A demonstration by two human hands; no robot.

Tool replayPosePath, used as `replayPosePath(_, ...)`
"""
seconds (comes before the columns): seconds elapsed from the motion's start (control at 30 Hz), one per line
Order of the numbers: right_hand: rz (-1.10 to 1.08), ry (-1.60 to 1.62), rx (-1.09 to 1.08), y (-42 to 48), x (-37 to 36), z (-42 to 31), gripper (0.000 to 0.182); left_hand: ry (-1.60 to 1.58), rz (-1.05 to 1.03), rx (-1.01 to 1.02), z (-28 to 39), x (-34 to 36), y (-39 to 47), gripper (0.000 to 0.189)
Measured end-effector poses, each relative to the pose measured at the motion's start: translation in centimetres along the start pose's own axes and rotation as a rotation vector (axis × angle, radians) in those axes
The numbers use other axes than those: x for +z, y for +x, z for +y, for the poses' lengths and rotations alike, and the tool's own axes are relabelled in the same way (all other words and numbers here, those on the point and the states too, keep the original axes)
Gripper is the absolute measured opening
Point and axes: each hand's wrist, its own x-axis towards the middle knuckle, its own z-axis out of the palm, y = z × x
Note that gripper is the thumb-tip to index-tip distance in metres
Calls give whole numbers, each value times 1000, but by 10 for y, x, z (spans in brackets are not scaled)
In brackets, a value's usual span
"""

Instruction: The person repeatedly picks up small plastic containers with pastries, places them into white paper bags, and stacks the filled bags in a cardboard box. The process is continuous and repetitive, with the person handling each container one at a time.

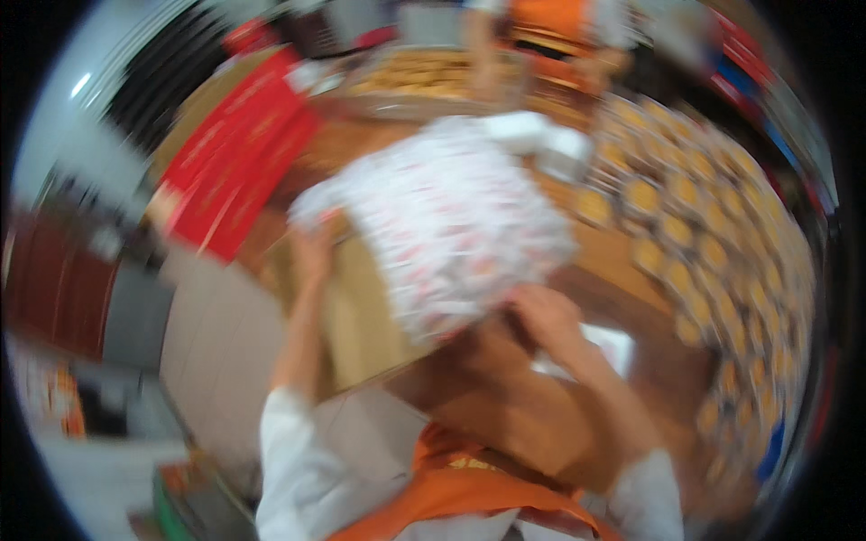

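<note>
A cardboard box (362, 311), seen from its brown side, is heaped with white wrapped packets (460, 203) bearing pink-red print. It sits tilted over the table's edge, partly above the floor. My left hand (312, 247) grips its left side, fingers curled at the upper corner. At the near right corner, my right hand (547, 318) has bent fingers touching the packets or the rim; motion blur hides which, and whether it holds anything. Beneath my right wrist lies a white packet (612, 345) on the wooden table (514, 406).
Many round yellow pastries in clear packaging (683, 230) cover the table's right side. Two white packets (565, 152) lie beyond the box. A red printed carton (237, 155) stands left. A tray of pastries (419, 73) is at the back, near a person in an orange apron (551, 24).
</note>
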Motion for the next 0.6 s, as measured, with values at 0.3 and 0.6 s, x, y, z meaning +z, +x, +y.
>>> replayPosePath(0.3,194,-311,123,-74,-113,76,14,-314,81,-13,-29,-108,-27,56)
replayPosePath(0.6,182,-645,380,-65,-218,207,31,-342,-83,560,114,-121,-213,34)
